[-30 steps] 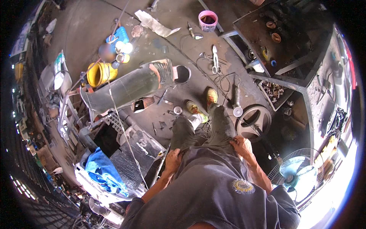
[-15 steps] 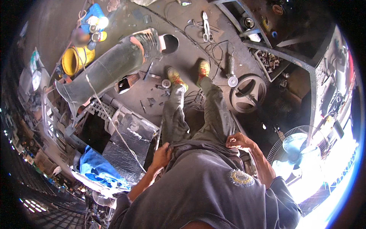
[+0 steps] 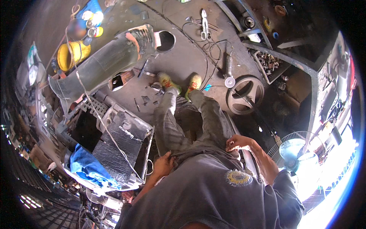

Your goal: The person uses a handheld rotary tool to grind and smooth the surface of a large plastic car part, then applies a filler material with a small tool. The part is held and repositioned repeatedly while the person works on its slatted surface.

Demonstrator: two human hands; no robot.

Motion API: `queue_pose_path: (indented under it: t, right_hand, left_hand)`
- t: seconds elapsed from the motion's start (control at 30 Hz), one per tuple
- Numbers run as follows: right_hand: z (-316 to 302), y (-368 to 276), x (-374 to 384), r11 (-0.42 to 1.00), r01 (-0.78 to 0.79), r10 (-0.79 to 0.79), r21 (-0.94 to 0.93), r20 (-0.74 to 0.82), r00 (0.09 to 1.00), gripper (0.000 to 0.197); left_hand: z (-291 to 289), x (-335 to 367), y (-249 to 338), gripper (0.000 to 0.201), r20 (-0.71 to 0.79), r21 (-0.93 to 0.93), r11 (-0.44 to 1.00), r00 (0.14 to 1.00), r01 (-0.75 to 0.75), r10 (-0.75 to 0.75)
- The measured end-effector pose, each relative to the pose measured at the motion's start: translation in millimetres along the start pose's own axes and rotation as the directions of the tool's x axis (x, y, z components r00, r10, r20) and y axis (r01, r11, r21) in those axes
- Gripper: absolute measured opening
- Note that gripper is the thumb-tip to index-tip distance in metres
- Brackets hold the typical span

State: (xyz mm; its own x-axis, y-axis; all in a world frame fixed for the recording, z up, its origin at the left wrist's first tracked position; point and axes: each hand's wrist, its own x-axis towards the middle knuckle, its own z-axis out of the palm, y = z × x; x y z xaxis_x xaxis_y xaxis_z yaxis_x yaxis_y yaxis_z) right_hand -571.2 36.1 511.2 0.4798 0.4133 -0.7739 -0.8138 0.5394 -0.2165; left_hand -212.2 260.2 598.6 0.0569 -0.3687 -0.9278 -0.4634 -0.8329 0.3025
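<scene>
My left hand (image 3: 164, 164) is at my left hip, its fingers curled against the grey trousers (image 3: 171, 135) just under the shirt hem. At the other hip, my right hand (image 3: 239, 142) has thumb and fingers bent together on the trouser cloth. A dark grey shirt (image 3: 202, 183) with a round yellow-and-white badge (image 3: 239, 178) covers my front. I cannot see whether either palm hides something small. My feet, in yellow-green shoes (image 3: 193, 82) with red laces, are on the floor, close together.
A large dark duct pipe (image 3: 103, 57) lies front left beside a yellow bucket (image 3: 74, 55). Right of my feet are an angle grinder (image 3: 229, 72), its cable and a spoked wheel (image 3: 246, 94). Snips (image 3: 204, 24) lie ahead. A fan (image 3: 295, 152) stands right; a metal box (image 3: 124, 141) is left.
My feet and legs have shifted left and back a little, and the view has moved slightly. A small blue piece now shows beside my right shoe. Both hands stay at the hips.
</scene>
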Motion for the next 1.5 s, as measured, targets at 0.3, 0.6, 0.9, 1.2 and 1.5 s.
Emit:
queue_pose_path:
  t: [0.3,0.6,0.9,1.2,1.5]
  right_hand:
    - [-6.5,-13.3,4.1,0.891,0.088,-0.047,0.445,-0.102,0.994,0.034]
    - [-286.7,50.6,296.4,0.013,0.829,0.096,0.559,-0.826,0.556,0.06]
    - [-520.4,75.5,461.5,-0.603,0.762,0.376,0.236,-0.758,0.533,0.071]
    - [-567.9,155.3,417.3,-0.197,0.972,0.25,0.13,-0.952,0.178,0.068]
    - [-497.3,136.4,298.0,0.25,0.967,0.096,-0.047,-0.993,-0.074,0.067]
  left_hand:
    - [-54.1,28.5,15.0,0.031,0.299,0.33,0.939,0.954,-0.093,-0.011]
    - [-75.7,242.1,38.8,0.027,0.083,0.139,0.954,0.963,-0.267,0.257]
    - [-101.5,472.1,-11.8,0.031,0.0,0.492,0.736,0.845,-0.465,0.534]
    - [-87.4,485.0,9.4,0.032,0.067,0.526,0.465,0.58,-0.712,0.812]
    - [-75.1,499.5,3.9,0.035,-0.06,0.416,0.527,0.556,-0.741,0.829]
